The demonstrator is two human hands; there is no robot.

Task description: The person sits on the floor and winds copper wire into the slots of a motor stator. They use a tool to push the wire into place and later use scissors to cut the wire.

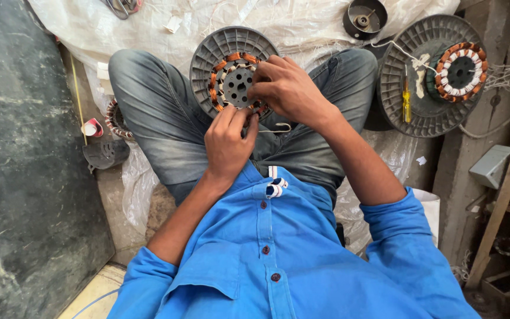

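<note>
Both hands' fingers (249, 121) pinched together on the lap-held stator's (234, 74) copper winding.

The finned motor housing (231, 74) on the lap is grey, its ring of coils (215, 82) copper-orange parted by white slips. A second grey housing (429, 77) carries a winding (460, 71) banded orange and white, with a yellow-handled screwdriver (406, 97) on it. The jeans (160, 118) are faded grey-blue, the shirt (278, 260) bright blue with dark red buttons. The sheet (302, 23) beneath is off-white; the slab (25, 177) is dark grey-green.
</note>
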